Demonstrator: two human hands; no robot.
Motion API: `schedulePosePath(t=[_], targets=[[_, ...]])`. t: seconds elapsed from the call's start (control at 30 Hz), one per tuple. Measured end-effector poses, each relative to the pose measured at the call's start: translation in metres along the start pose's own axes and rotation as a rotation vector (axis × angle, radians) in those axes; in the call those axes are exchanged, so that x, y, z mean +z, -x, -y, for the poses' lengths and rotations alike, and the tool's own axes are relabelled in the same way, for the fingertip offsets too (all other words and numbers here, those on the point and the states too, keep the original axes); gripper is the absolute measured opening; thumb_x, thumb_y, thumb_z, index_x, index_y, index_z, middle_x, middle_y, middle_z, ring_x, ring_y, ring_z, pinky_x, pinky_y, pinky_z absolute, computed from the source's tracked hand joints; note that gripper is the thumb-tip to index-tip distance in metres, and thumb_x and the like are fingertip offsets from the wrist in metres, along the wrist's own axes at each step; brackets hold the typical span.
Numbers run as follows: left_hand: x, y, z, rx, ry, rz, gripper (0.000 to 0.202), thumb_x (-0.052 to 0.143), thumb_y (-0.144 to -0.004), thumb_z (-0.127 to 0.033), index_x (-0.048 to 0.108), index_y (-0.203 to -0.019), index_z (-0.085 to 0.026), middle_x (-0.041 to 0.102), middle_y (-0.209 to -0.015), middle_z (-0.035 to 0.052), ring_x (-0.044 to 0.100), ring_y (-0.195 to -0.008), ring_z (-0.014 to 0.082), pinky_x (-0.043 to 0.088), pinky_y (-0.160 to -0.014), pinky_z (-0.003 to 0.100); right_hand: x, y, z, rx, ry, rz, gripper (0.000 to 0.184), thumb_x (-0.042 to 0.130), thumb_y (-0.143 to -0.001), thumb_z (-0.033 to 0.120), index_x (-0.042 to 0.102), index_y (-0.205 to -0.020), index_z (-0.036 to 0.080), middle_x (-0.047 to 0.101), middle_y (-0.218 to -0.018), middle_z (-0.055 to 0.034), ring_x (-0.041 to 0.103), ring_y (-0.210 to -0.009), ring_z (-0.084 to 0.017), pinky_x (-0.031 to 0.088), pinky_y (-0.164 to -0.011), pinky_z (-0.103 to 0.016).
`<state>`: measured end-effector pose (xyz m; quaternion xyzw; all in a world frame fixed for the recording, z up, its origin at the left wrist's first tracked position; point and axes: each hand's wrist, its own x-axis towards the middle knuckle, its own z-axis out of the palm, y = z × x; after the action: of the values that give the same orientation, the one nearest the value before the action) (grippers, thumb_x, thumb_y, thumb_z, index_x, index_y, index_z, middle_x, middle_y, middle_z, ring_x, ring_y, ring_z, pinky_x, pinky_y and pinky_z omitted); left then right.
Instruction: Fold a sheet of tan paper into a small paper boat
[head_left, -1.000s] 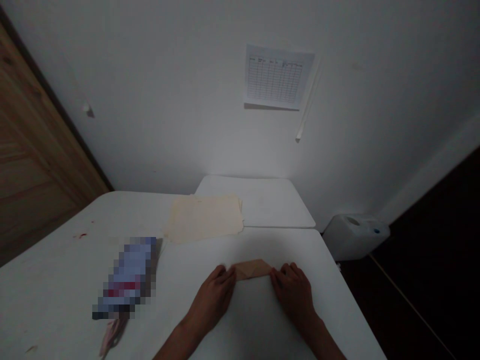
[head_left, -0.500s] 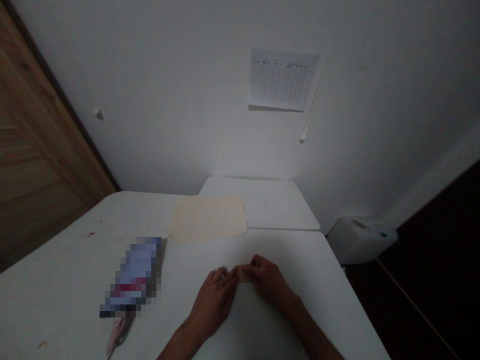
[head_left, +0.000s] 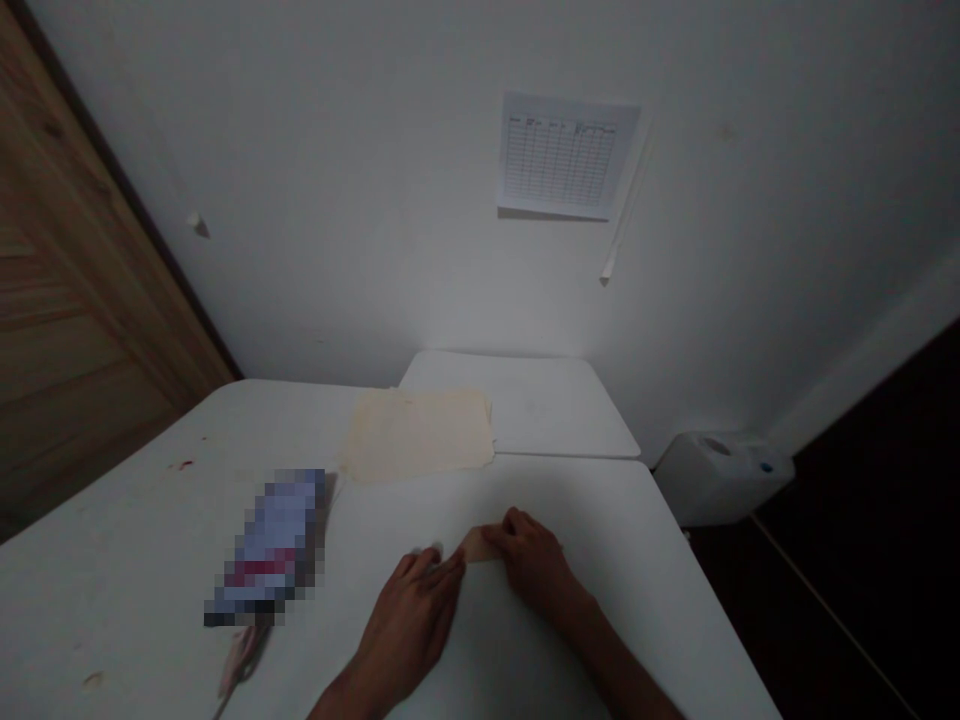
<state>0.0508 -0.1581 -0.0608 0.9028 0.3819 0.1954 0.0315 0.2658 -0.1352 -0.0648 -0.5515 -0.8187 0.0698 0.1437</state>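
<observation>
A small tan piece of paper (head_left: 480,544) lies on the white table between my hands, its outer parts covered by fingers. My left hand (head_left: 412,610) has its fingers drawn together, the index fingertip pressing the paper's left corner. At the paper's right end, my right hand (head_left: 536,560) pinches it between thumb and curled fingers. Further back, to the left of the hands, lie cream-coloured sheets (head_left: 420,435) with slightly uneven edges.
A blurred-out blue and red packet (head_left: 274,540) and a pink object (head_left: 241,655) lie on the left of the table (head_left: 150,580). A white plastic jug (head_left: 724,480) stands beyond the right edge. A printed chart (head_left: 566,155) hangs on the wall.
My left hand has slid a little left and towards me, uncovering more of the paper's left part. My right hand keeps its pinch almost in place.
</observation>
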Motion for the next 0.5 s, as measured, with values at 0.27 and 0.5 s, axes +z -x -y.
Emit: schedulePosePath(t=[0.27, 0.5], targets=[[0.012, 0.016, 0.002, -0.050, -0.070, -0.082, 0.039, 0.046, -0.088, -0.013, 0.056, -0.125, -0.021, 0.067, -0.117, 0.0078, 0.058, -0.105, 0.0291, 0.051, -0.085, 0.046, 0.005, 0.003, 0.000, 0.046, -0.045, -0.052, 0.041, 0.047, -0.087, 0.009, 0.062, -0.117, 0.033, 0.056, -0.096, -0.0033, 0.054, -0.091, -0.017, 0.042, -0.080, -0.025], [0.017, 0.013, 0.000, -0.017, -0.134, -0.127, 0.029, 0.046, -0.090, -0.015, 0.058, -0.116, -0.017, 0.068, -0.115, 0.0087, 0.058, -0.094, 0.0280, 0.051, -0.081, 0.045, 0.010, 0.004, 0.001, 0.062, -0.006, -0.070, 0.042, 0.048, -0.088, 0.009, 0.060, -0.121, 0.034, 0.057, -0.098, -0.0042, 0.053, -0.091, -0.019, 0.042, -0.081, -0.028]])
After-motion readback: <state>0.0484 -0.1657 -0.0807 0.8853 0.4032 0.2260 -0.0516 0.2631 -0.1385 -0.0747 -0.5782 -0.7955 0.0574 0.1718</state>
